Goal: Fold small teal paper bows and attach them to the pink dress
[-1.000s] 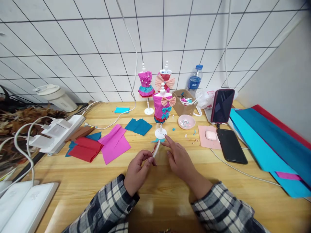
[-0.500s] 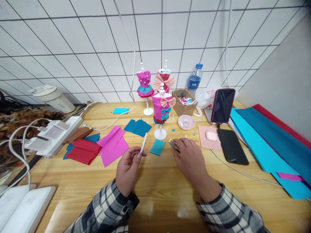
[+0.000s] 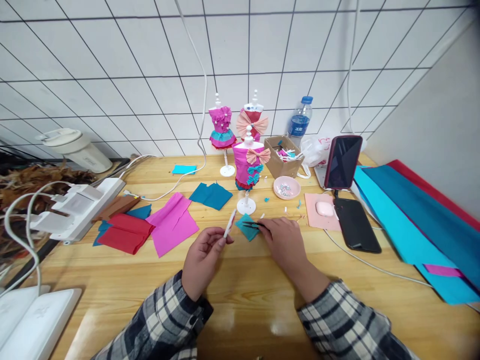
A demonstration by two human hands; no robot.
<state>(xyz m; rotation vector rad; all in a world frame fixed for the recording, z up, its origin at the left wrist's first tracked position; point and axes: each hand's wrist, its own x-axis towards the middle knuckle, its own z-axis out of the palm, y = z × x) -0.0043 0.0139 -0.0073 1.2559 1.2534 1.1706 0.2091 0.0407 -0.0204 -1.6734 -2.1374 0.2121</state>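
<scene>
My left hand (image 3: 205, 256) is closed, pinching a narrow white strip (image 3: 230, 223) that stands up at a slant between thumb and fingers. In my right hand (image 3: 287, 246) is a small pair of thread snips (image 3: 253, 226), its dark pointed blades aimed left. They lie across or just above a small teal crepe paper piece (image 3: 247, 234); contact is unclear. Right behind stands a miniature dress form (image 3: 245, 162) in a magenta dress with a peach bow and teal bows. Two more dressed forms, a pink and blue one (image 3: 222, 125) and one with a large peach bow (image 3: 253, 120), stand farther back.
Magenta (image 3: 174, 227), red (image 3: 125, 234) and teal sheets (image 3: 211, 195) lie left. A pink bowl (image 3: 287, 188) of small beads, a scrap-filled cardboard box (image 3: 281, 162) and a bottle (image 3: 300, 120) stand right of the forms. Phones (image 3: 357, 225), cable and rolled paper (image 3: 408, 220) lie farther right.
My right hand has swung the snips left over the small teal piece, which now lies turned. The white strip in my left hand has shifted slightly right and tilted more.
</scene>
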